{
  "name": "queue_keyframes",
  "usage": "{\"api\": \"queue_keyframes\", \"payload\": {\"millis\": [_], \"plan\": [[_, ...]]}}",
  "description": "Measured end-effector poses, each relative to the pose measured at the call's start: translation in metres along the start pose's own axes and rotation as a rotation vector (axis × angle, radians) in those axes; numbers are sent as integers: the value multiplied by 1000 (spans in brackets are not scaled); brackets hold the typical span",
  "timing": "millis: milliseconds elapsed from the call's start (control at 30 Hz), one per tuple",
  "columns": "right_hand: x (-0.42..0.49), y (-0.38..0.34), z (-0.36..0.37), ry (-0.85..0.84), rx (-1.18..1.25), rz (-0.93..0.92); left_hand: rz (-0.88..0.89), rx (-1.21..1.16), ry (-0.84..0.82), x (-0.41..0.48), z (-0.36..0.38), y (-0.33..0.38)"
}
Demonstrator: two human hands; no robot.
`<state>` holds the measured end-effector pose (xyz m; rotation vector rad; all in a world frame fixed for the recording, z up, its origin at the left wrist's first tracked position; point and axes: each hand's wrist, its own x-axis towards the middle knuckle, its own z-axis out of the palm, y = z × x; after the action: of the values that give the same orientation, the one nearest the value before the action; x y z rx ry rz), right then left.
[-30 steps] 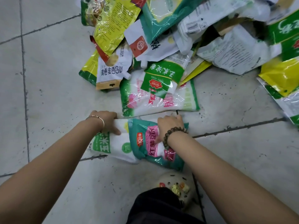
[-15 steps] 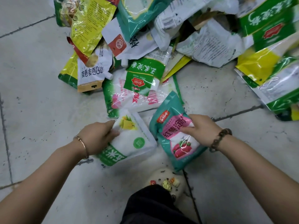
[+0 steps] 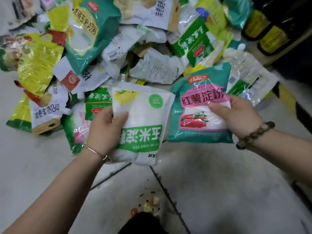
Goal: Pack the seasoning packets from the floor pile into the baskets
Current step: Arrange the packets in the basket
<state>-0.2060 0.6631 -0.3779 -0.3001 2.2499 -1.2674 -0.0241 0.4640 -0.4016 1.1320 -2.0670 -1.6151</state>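
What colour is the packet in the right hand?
The sweet potato starch packet is teal with a pink label band; head view.

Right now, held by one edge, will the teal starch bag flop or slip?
Probably floppy: the teal bag bulges and creases like a soft powder pouch. Its glossy film shows glare, so it may slip from the right hand, which grips only its right edge.

Packet pile (image 3: 118, 48) blocks ahead; floor (image 3: 219, 183) open

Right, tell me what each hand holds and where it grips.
Left hand grips the white packet by its left edge; right hand grips the teal packet by its right edge.
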Motion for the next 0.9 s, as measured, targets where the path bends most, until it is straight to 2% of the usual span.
{"api": "queue_keyframes", "payload": {"millis": [133,267,467,900], "plan": [[-10,-29,-50,144,57,-35,84,-77,14,8,21,37],[-39,-56,-111,267,27,-80,102,-299,-27,8,54,89],[-107,-84,-211,468,36,-200,174,-508,-293,-20,126,183],[-268,-34,-393,1042,109,-207,484,-392,-758,-144,286,338]]}}
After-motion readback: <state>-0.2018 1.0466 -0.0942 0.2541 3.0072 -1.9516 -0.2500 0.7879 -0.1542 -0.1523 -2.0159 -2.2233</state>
